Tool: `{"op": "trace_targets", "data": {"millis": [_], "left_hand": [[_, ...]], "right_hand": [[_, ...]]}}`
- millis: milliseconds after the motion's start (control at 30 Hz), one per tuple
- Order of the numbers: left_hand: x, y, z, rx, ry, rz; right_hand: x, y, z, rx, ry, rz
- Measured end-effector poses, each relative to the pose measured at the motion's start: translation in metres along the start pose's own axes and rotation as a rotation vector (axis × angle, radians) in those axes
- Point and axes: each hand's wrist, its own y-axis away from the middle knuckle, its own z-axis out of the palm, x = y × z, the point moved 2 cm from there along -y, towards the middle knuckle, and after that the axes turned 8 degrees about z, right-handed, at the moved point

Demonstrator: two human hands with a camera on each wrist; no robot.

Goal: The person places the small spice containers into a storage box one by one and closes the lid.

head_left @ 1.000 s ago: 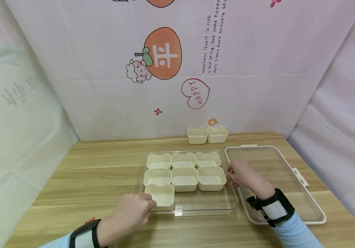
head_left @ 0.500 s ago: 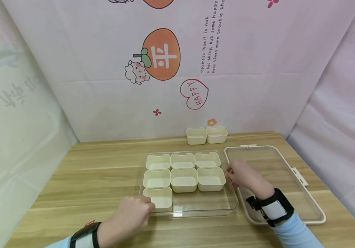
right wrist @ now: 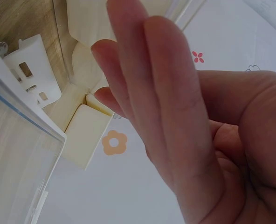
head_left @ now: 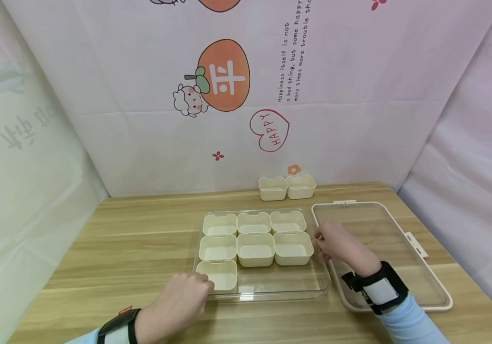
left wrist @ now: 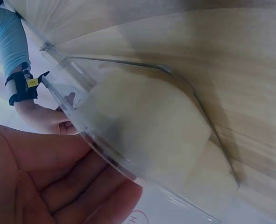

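Head: seven cups (head_left: 256, 258) in the tray (head_left: 282, 282), left hand (head_left: 181, 298) pinching the front-left cup (head_left: 222, 276); two outlying cups (head_left: 273, 193) seem left to place, lid (head_left: 383, 239) off. Left wrist: fingers (left wrist: 105, 196) curled. Right wrist: right hand (right wrist: 175, 102) straight-fingered, grip unclear.

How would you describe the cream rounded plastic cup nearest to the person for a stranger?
On the brown table, find the clear rectangular plastic tray. At its near left corner is the cream rounded plastic cup, alone in its row; each row behind holds three.
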Motion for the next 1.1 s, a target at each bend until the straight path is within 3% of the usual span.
{"op": "trace_targets", "data": {"millis": [300, 467, 767, 1100], "left_hand": [[0.0010, -0.0045, -0.0020, -0.124, 0.049, -0.037], [0.0011, -0.0069, -0.0022, -0.149, 0.057, -0.036], [0.0014, -0.0081, -0.0018, -0.124, 0.060, -0.060], [-0.0033, -0.0096, -0.0026, -0.029, 0.102, -0.110]], "right_hand": [[0.0011, -0.0010, 0.0009, -0.003, -0.020, -0.005], [0.0025, -0.0022, 0.0011, -0.002, -0.015, 0.006], [0.0028, -0.0020, 0.0015, 0.002, -0.009, 0.006], [0.0020, -0.0022, 0.0008, -0.002, -0.003, -0.003]]}}
